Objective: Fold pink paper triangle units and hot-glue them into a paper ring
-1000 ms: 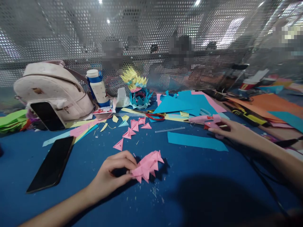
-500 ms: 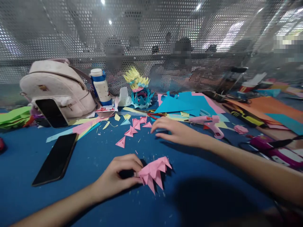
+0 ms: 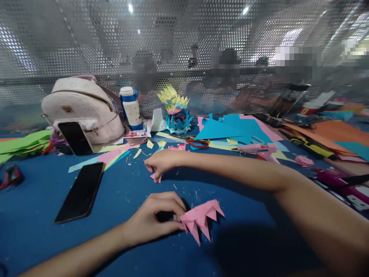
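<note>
My left hand point(image 3: 157, 215) pinches the left end of a pink folded-paper strip point(image 3: 201, 217), made of joined pointed pieces, just above the blue table. Its points hang down to the right of my fingers. Farther forward, my right hand point(image 3: 163, 163) reaches across to the left, its fingers curled down onto a small pink paper triangle point(image 3: 156, 177) lying on the table. Part of that triangle is hidden by the fingers. Behind my right wrist, more pink folded triangles point(image 3: 177, 147) show partly.
Two phones, one flat point(image 3: 80, 192) and one propped on a pale backpack point(image 3: 83, 102), are at left. A bottle point(image 3: 132, 107) and yellow-blue paper model point(image 3: 178, 121) stand at the back. Blue sheets point(image 3: 227, 129), red-handled scissors point(image 3: 197, 143) and a pink glue gun point(image 3: 258, 149) lie nearer right.
My right hand has swung left and down onto a pink triangle, fingers now curled. My left hand still holds the pink strip. The whole view has shifted slightly.
</note>
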A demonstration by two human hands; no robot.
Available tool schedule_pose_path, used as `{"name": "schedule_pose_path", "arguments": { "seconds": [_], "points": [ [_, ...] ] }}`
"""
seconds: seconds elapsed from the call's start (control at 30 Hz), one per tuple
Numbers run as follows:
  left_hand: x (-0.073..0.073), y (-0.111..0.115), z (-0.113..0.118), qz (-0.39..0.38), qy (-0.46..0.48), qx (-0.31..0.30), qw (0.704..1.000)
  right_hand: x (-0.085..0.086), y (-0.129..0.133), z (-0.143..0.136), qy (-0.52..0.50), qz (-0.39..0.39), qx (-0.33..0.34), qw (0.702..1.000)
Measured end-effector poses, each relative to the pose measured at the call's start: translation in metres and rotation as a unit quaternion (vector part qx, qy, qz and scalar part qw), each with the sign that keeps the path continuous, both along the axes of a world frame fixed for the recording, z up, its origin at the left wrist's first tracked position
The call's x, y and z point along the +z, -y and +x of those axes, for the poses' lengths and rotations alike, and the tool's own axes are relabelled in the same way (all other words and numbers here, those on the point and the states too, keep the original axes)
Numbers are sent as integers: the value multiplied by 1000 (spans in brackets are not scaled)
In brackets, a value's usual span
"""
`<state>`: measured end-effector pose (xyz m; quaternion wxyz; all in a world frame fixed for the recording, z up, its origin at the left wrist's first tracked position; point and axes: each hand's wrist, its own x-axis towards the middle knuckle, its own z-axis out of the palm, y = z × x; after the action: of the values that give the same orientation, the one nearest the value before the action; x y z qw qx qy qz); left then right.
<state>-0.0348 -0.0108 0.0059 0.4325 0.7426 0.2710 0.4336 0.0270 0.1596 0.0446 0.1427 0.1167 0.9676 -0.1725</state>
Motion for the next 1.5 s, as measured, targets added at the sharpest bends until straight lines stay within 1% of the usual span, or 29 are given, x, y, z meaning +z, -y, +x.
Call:
{"name": "schedule_pose_path", "arguments": {
  "seconds": [0.07, 0.17, 0.3, 0.47, 0.57, 0.7, 0.77, 0.9, 1.07, 1.3, 1.5],
  "points": [
    [0, 0, 0, -2, -1, 1, 1000, -1, -1, 1, 16, -19, -1, 1000],
    [1, 0, 0, 1, -2, 5, 1000, -1, -3, 5, 9, -55, -7, 998],
    [0, 0, 0, -1, 5, 7, 1000, 6, -3, 16, -35, -123, -24, 992],
    [-2, -1, 0, -8, 11, 11, 1000, 12, -3, 42, -104, -205, -61, 971],
    [-2, -1, 1, -15, 8, 13, 1000, 9, -5, 61, -138, -252, -80, 955],
    [0, -1, 2, -20, 7, 20, 1000, 0, -7, 82, -168, -321, -94, 927],
    [0, -1, 2, -22, 9, 24, 999, -4, -7, 91, -184, -343, -106, 915],
    [0, -1, 2, -19, 14, 23, 999, -8, -8, 106, -205, -367, -125, 899],
    [-1, -2, 2, -29, 16, 23, 999, -8, -4, 117, -202, -395, -161, 882],
    [0, -3, 3, -32, 24, 31, 999, -13, -6, 120, -207, -400, -213, 867],
    [-2, -5, 1, -48, 18, 56, 997, -11, -11, 122, -208, -408, -221, 861]
  ]
}}
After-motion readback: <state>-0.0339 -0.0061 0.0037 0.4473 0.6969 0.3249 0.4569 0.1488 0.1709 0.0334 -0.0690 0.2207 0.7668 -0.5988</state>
